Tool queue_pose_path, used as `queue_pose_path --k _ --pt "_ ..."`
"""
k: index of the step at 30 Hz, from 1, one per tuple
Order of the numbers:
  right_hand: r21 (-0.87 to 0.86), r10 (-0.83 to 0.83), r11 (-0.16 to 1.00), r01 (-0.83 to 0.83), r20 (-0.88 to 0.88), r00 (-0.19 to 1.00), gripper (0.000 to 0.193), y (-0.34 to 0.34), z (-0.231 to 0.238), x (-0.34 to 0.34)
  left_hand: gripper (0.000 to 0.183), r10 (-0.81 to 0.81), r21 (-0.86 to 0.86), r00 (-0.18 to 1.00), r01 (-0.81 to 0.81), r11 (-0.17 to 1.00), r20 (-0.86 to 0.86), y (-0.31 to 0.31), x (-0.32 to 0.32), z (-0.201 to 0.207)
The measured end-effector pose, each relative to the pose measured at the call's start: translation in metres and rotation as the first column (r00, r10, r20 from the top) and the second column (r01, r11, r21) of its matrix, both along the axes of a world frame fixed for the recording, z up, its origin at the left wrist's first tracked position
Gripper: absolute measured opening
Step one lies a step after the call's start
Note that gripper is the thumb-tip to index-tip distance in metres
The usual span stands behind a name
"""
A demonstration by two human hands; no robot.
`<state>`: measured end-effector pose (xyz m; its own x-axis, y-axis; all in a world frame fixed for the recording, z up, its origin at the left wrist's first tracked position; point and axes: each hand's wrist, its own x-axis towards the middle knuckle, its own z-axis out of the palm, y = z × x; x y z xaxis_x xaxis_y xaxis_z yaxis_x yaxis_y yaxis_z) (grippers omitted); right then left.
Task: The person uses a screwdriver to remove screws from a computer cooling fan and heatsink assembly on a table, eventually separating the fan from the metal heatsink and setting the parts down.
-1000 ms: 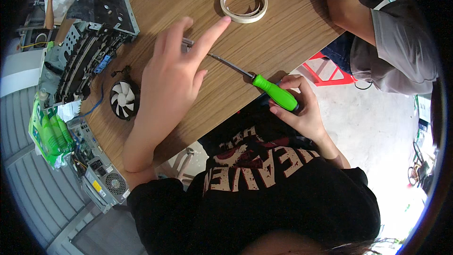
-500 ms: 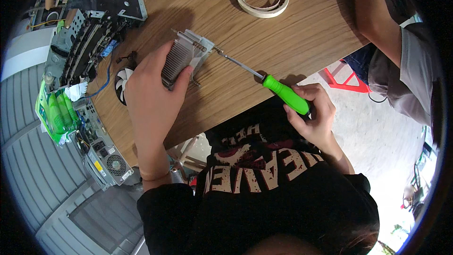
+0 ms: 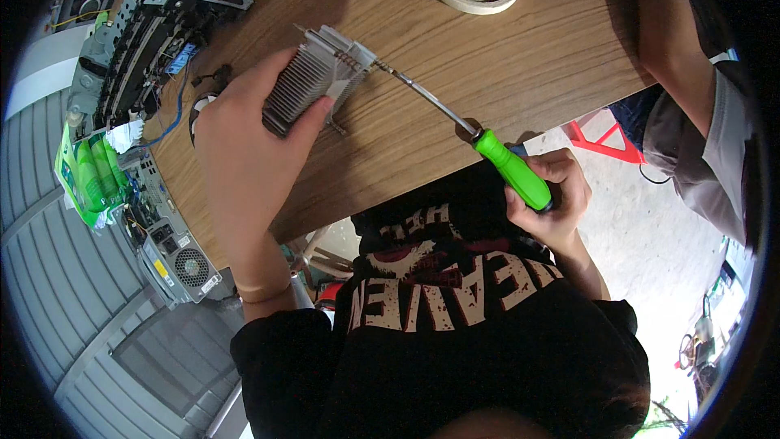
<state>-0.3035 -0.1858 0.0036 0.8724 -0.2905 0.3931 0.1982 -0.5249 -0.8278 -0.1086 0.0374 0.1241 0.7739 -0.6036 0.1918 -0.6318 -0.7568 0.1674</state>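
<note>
My left hand (image 3: 248,134) is closed around a silver finned heat sink (image 3: 313,85), thumb on the near side and fingers on the far side. The heat sink is tilted above the wooden table, and spring-loaded screws stick out at its corners. In my right hand (image 3: 561,195) is a screwdriver (image 3: 516,171) with a bright green handle and a long metal shaft. Its tip meets the spring screw at the right corner of the heat sink. My right fingers and thumb grip the butt end of the handle, past the table's near edge.
A roll of masking tape (image 3: 475,2) with small screws inside lies on the table (image 3: 561,41). Opened computer parts (image 3: 138,57), a blue cable (image 3: 180,106) and a green packet (image 3: 85,171) crowd the left. Another person's arm (image 3: 670,32) rests at the right edge.
The whole view has shifted a little, so the table and tape sit higher. The screwdriver tip stays at the same heat sink corner, and both hands keep their hold.
</note>
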Motion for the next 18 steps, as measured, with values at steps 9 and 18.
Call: queue_pose_path --k 9,18 --pt "0.001 0.008 1.0 -0.008 0.01 1.0 0.031 0.0007 -0.0022 0.0042 0.049 0.074 -0.012 0.992 -0.076 0.997 -0.104 0.001 0.0018 -0.0011" --pt "0.009 -0.002 1.0 0.002 0.014 1.0 0.031 0.0032 -0.0031 0.0056 0.048 0.069 -0.016 0.978 -0.074 0.997 -0.199 0.0019 0.006 -0.0007"
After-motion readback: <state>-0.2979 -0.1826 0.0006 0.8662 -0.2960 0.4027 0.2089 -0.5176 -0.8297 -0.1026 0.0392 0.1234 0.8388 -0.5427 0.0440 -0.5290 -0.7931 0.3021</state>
